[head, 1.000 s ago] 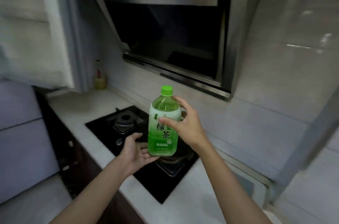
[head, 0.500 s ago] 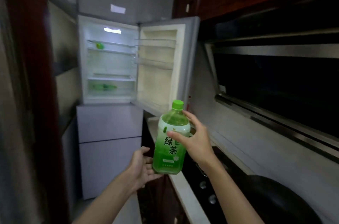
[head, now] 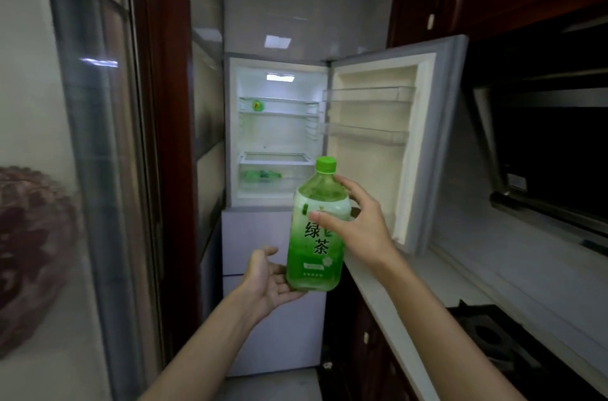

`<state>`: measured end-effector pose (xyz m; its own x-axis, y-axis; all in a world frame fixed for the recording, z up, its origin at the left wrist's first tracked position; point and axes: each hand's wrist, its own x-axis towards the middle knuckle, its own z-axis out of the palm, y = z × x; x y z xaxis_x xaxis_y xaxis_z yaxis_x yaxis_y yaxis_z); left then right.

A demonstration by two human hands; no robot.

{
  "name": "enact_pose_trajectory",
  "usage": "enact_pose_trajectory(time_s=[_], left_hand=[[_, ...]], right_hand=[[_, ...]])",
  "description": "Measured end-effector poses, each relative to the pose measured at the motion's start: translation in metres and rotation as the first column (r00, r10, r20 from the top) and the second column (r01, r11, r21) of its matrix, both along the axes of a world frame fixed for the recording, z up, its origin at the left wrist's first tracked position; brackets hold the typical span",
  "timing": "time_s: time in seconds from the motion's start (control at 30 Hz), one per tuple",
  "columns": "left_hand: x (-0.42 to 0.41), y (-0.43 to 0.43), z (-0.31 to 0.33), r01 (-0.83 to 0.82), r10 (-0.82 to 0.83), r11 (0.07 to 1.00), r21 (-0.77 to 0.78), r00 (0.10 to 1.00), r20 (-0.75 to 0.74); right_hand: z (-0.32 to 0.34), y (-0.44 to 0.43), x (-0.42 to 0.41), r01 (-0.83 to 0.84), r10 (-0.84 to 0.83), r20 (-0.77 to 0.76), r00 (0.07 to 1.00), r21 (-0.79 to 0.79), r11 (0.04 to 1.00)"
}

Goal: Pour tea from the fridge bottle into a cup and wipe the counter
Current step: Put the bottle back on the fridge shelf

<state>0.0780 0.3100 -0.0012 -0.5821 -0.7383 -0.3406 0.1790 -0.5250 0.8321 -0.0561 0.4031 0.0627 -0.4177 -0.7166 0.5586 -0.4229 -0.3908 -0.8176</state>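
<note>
A green tea bottle (head: 314,246) with a green cap and a green-and-white label stands upright in front of me, capped. My right hand (head: 360,226) grips its upper body from the right, thumb across the label. Under the bottle's base lies my left hand (head: 268,279), palm up with fingers relaxed, supporting it. Behind the bottle the fridge (head: 279,140) stands with its upper door (head: 394,144) swung open to the right. The white counter (head: 460,272) runs along the right side. No cup is in view.
Inside the fridge, a green item (head: 258,105) lies on the top shelf and a green bottle (head: 261,175) lies in the lower tray. A black gas hob (head: 493,338) sits in the counter, under a range hood (head: 552,150). A glass sliding door (head: 92,170) stands at left.
My view has swung left from the hob to face the open fridge, which is now centred and closer. Both hands keep the same hold on the bottle.
</note>
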Motion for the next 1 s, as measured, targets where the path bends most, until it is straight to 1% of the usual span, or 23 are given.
enact_pose_trajectory(time_s=[0.2, 0.4, 0.67, 0.87, 1.0], left_hand=[[0.002, -0.059, 0.002, -0.012, 0.012, 1.0, -0.004, 1.0, -0.012], [-0.016, -0.123, -0.005, -0.057, 0.057, 0.998, -0.005, 0.998, -0.021], [-0.072, -0.22, 0.003, -0.133, 0.133, 0.991, -0.033, 0.991, 0.021], [-0.119, -0.286, 0.007, -0.151, 0.152, 0.987, -0.047, 0.988, 0.024], [-0.142, -0.324, 0.005, -0.174, 0.175, 0.984, -0.03, 0.984, 0.021]], right_hand=[[0.005, -0.064, 0.002, -0.062, 0.062, 0.012, 0.998, 0.005, 0.998], [-0.001, -0.137, -0.021, -0.104, 0.104, 0.0, 0.995, 0.01, 0.994], [0.003, -0.24, -0.082, -0.178, 0.177, 0.012, 0.984, 0.009, 0.984], [0.01, -0.309, -0.128, -0.189, 0.189, -0.016, 0.982, 0.01, 0.982], [0.012, -0.349, -0.15, -0.198, 0.199, -0.027, 0.98, 0.015, 0.98]])
